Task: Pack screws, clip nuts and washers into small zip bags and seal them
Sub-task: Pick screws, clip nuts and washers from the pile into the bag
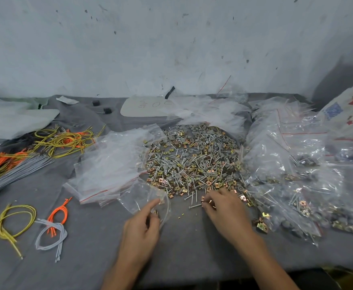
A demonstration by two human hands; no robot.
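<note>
A wide heap of screws, brass clip nuts and grey washers (192, 158) lies in the middle of the grey cloth. My left hand (144, 222) pinches the mouth of a small clear zip bag (142, 197), with a few clip nuts showing inside it. My right hand (223, 208) is at the heap's near edge, its fingertips pinching copper-coloured clip nuts (204, 200). A loose screw (194, 206) lies just left of that hand.
A stack of empty zip bags (110, 164) lies left of the heap. Filled bags (297, 181) pile up on the right. Yellow, orange and grey cords (45, 143) spread over the left side, with small bundles (52, 227) nearer me. The wall stands behind.
</note>
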